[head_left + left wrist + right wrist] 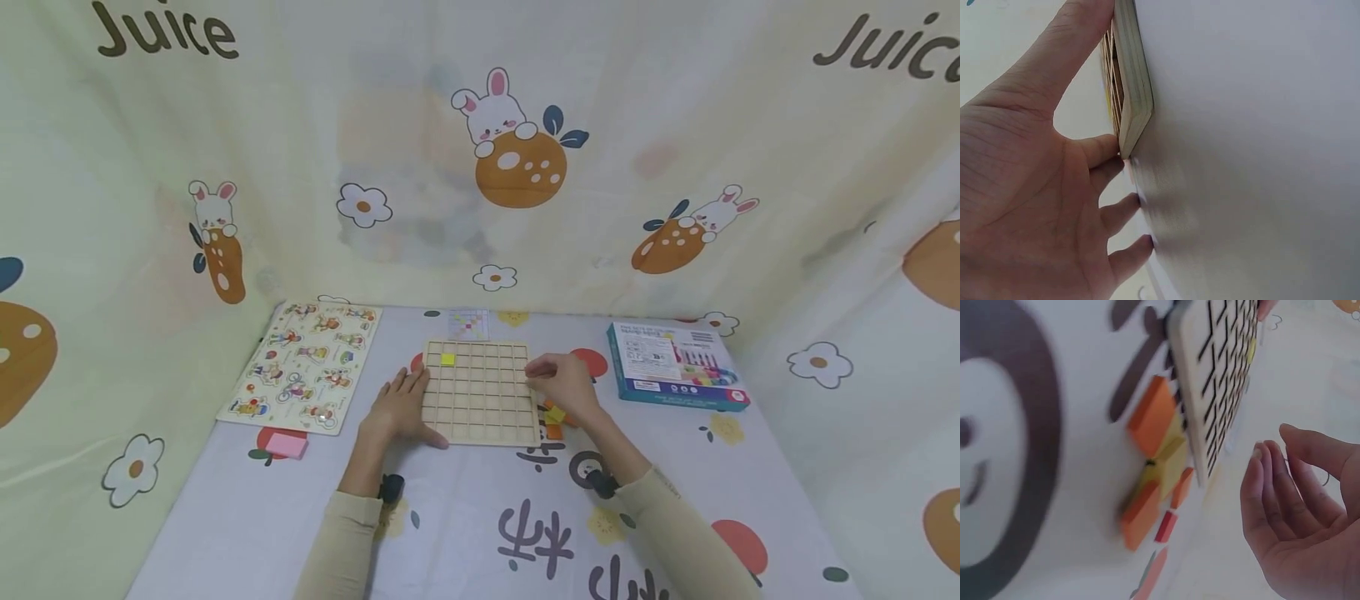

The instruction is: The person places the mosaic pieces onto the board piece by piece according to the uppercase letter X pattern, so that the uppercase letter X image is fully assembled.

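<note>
Nearest on the worktop (450, 525), a pink block (287, 445) lies left of the wooden grid board (480, 410), whose near left corner the left hand (400, 412) touches with its grip spread, while loose orange and yellow tiles (555, 414) lie just beside its right edge. Beyond them the right hand (567, 385) hovers by that edge, fingers bent toward the thumb; whether its grip pinches anything I cannot tell. One yellow tile (447, 360) sits in the board's far left part, below a patterned card (468, 325).
</note>
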`<state>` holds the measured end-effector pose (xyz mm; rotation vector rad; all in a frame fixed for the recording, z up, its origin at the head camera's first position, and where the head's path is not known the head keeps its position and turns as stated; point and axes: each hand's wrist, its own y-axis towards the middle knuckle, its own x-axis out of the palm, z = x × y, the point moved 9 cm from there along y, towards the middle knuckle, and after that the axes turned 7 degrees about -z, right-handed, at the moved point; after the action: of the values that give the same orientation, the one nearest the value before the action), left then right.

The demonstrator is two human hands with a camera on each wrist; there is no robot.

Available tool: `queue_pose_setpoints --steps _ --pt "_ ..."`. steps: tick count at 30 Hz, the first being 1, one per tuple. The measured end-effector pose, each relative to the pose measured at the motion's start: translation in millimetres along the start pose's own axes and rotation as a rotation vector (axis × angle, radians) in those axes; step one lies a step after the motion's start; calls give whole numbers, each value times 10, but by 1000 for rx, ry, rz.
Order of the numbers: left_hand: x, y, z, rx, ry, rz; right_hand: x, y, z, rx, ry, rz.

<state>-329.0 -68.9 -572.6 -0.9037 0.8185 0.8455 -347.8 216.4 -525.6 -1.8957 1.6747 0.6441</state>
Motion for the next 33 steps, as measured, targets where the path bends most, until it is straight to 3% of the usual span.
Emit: queue_pose_setpoints --steps 5,11,17,24,33 --pt "21 25 -22 1 -26 -3 -18 -104 152 6 -73 -30" --pt "74 88 -75 -22 -8 -14 -12 -193 395 81 -160 -54" --pt "5 27 -14 -15 -10 -12 28 -319 565 138 -198 -117" --pt "-5 29 -28 -14 -12 -7 -16 -375 589 163 -210 -113" --pt "43 68 -59 4 -34 -5 -54 -351 527 129 -127 -94"
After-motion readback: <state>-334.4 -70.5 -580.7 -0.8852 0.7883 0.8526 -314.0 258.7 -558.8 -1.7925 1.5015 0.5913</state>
